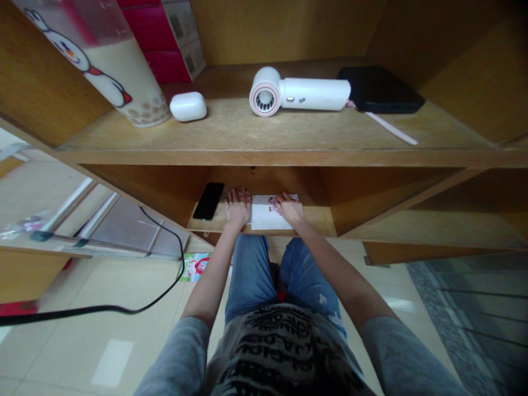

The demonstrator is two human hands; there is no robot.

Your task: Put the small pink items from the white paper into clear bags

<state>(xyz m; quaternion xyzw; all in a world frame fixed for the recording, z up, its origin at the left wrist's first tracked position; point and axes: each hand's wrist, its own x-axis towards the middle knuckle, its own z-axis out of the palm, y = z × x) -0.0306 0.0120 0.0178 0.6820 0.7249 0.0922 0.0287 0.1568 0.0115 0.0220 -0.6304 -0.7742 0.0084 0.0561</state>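
Nearest the camera, below the sheet (268, 219) in the view, are the person's jeans (251, 269) and a tiled floor (103, 313). A black cable (157, 297) loops over the floor to the sheet's lower left, and a coloured leaflet (194, 267) lies on the tiles there. The sheet, white, lies flat on the lower shelf (317, 221), reaching its front edge. Left hand (238, 208): palm down at the sheet's left edge, fingers extended and released, holding nothing; whether it touches the sheet or only the shelf beside it cannot be told. Right hand (289, 209): on the sheet's upper right part, fingers bent; whether they pinch the sheet or merely press it cannot be told. Progress, as judged: the sheet is down and flat with both hands at it, so handling looks under way, not concluded. A phone (209, 201) lies left of the sheet, beyond the left hand and apart from it. Bare shelf runs right of the sheet to a slanting side panel. The upper shelf (247, 140) overhangs the sheet closely, so headroom appears tight; the open side is the front edge. Farther off on the upper shelf: a fan (299, 94) above the sheet, a white case (188, 106), a cup (109, 69) and pink boxes (163, 41) to its upper left, and a black box (379, 89) with a strap (390, 127) to its upper right.
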